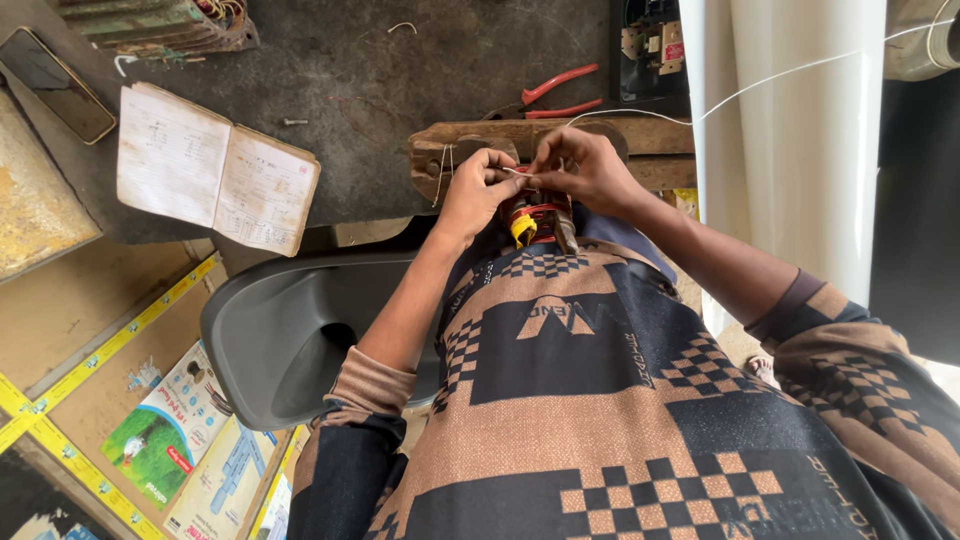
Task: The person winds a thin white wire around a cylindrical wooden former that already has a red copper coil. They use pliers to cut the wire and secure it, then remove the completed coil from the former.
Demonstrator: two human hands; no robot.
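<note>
Both pinched on thin white wire (640,113) over a red-and-yellow wound coil (537,218) at the surface's near edge: left hand (478,186), right hand (588,168).

- I see a small wound coil (538,217), red and dark copper with yellow sleeving, held upright against my lap.
- A thin white thread (760,82) runs taut from it, up and right.

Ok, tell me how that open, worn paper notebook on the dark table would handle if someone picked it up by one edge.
The open paper notebook would probably flop: its pages look thin, curled and frayed at the edges. It seems light for its size. Overhanging the dark table edge, it could likely slide or tip off if pushed.
</note>
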